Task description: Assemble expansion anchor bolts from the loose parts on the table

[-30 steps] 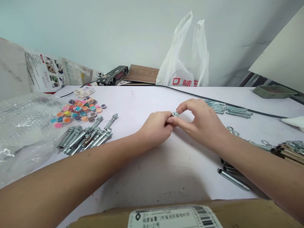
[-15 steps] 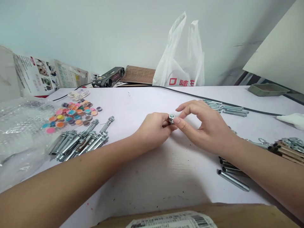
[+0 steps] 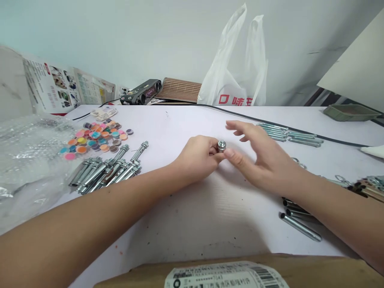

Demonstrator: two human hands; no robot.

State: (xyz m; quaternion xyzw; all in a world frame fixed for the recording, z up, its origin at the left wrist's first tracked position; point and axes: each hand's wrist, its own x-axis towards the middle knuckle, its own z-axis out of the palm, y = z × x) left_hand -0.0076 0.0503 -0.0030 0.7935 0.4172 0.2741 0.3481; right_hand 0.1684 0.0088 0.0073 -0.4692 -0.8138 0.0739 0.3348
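The left hand (image 3: 199, 159) pinched a bolt (image 3: 221, 145), its end facing up, just beside the spread right hand (image 3: 264, 156).

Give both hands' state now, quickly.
Left hand: closed, holding a silvery cylindrical metal fastener.
Right hand: open beside the fastener; whether it touches cannot be told.

On the table (image 3: 180, 224), bolts (image 3: 95, 176) lie left, discs (image 3: 95, 135) behind them; tubes (image 3: 301, 227) lie right, rods (image 3: 273, 132) behind them; a bag (image 3: 222, 82) stands behind the table, cardboard (image 3: 324, 269) in front
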